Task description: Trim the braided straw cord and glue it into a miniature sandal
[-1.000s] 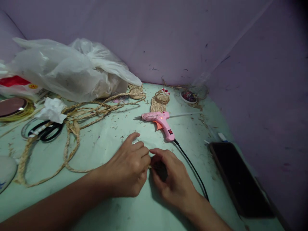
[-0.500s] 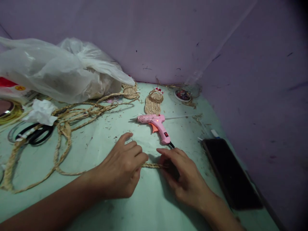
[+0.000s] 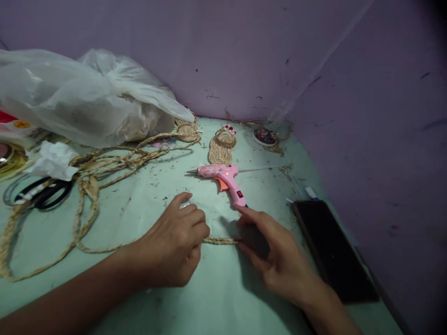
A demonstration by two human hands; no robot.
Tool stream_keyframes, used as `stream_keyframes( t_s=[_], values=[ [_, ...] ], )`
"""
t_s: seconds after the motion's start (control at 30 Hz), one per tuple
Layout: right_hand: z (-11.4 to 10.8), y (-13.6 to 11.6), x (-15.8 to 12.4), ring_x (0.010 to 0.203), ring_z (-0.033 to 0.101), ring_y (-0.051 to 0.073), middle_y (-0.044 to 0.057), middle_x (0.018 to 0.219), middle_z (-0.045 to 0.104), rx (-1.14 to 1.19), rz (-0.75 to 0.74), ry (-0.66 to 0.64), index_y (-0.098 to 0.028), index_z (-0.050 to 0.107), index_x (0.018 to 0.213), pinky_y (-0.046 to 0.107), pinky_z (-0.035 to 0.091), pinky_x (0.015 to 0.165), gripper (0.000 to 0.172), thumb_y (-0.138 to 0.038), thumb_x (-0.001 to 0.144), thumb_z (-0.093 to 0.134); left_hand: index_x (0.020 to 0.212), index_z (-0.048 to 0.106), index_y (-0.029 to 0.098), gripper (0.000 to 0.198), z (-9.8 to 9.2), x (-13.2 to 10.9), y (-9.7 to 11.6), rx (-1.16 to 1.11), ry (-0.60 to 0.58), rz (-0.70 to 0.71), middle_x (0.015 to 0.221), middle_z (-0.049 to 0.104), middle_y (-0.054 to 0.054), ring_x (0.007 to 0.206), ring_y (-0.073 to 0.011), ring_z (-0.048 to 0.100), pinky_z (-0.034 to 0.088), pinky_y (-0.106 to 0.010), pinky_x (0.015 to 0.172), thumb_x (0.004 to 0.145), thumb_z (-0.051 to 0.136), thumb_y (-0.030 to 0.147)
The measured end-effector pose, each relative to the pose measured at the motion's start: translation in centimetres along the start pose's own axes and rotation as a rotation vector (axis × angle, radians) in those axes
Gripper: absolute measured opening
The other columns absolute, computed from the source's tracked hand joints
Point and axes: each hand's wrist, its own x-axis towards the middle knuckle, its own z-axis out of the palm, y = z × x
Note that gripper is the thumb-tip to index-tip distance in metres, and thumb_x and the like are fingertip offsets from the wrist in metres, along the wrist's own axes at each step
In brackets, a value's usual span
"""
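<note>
My left hand (image 3: 178, 244) is closed over a braided straw cord (image 3: 221, 241), pressing it near the green table surface. The cord's short end sticks out to the right. My right hand (image 3: 275, 251) has its thumb and index finger spread apart, the thumb tip at the cord's end and the index fingertip close to the handle of a pink glue gun (image 3: 223, 174). Its other fingers are partly hidden. The glue gun lies on its side, nozzle to the left, a small light glowing. Behind it is a small woven slipper (image 3: 221, 150) with red and white beads.
Looped braided cord (image 3: 115, 163), black-handled scissors (image 3: 52, 194) and crumpled white paper (image 3: 56, 160) lie at left, below a white plastic bag (image 3: 87, 102). A phone (image 3: 335, 256) lies at right. Another woven piece (image 3: 187, 130) and a round lid (image 3: 264, 137) sit near the purple wall (image 3: 244, 56).
My right hand's fingers have spread wider, and the index finger has risen away from the cord toward the glue gun handle. My left hand keeps its grip. The view has shifted slightly.
</note>
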Motion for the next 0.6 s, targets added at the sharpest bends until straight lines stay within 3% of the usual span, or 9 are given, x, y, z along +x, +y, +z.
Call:
stream_keyframes(
  t_s=[0.17,0.4,0.6],
  values=[
    [-0.6,0.51,-0.38,0.086,0.052,0.017,0.003,0.092,0.058,-0.047,-0.052,-0.057,-0.023,0.036,0.125,0.033,0.042,0.079,0.058,-0.005,0.072,0.052,0.073,0.058,0.017,0.018,0.26,-0.15,-0.04,0.021,0.01,0.012,0.071,0.051,-0.002,0.07,-0.0154,0.047,0.022,-0.048,0.099,0.064,0.046,0.007],
    [0.16,0.95,0.12,0.079,0.052,0.016,-0.001,0.082,0.059,-0.045,-0.127,-0.038,-0.024,0.041,0.115,0.029,0.041,0.072,0.055,0.0,0.066,0.05,0.072,0.058,0.017,0.017,0.32,-0.12,0.14,0.019,0.018,0.004,0.07,0.051,-0.002,0.07,-0.0147,0.046,0.022,-0.046,0.099,0.065,0.046,0.008],
    [0.2,0.43,-0.35,0.083,0.053,0.017,0.004,0.089,0.058,-0.035,-0.141,-0.018,-0.022,0.042,0.117,0.032,0.042,0.075,0.053,-0.004,0.068,0.05,0.074,0.057,0.017,0.017,0.34,-0.49,0.56,0.064,0.036,-0.005,0.071,0.051,-0.001,0.071,-0.0142,0.047,0.02,-0.045,0.099,0.065,0.046,0.008]
  ],
)
